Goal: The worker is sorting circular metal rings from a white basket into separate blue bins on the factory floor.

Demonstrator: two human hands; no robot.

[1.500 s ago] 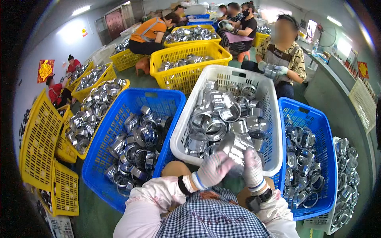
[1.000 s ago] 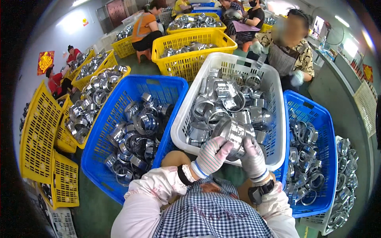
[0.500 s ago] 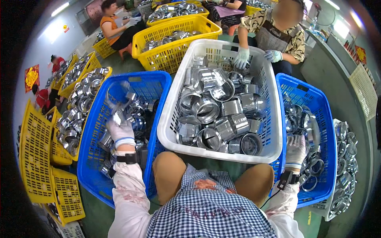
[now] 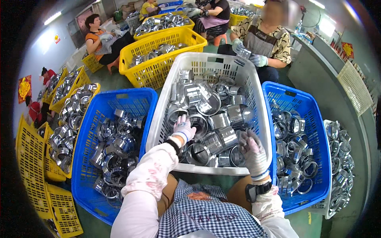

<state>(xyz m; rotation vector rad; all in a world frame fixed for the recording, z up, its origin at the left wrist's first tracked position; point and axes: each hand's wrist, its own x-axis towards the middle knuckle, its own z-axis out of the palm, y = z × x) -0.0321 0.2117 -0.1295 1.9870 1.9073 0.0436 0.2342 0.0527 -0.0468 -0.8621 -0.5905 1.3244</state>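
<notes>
Shiny metal rings [image 4: 220, 138] lie heaped in the white crate [image 4: 210, 169]. Inside its left side the worker's left hand [image 4: 184, 128] reaches onto them, fingers spread; by its right rim, the right hand [image 4: 253, 151] half-curls, pinching or not, I can't tell.

red wall poster [image 4: 24, 88], lit ceiling light [image 4: 53, 18]

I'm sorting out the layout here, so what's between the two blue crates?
In the head view: the white crate, holding shiny metal rings, with the left hand and right hand over it.
</notes>
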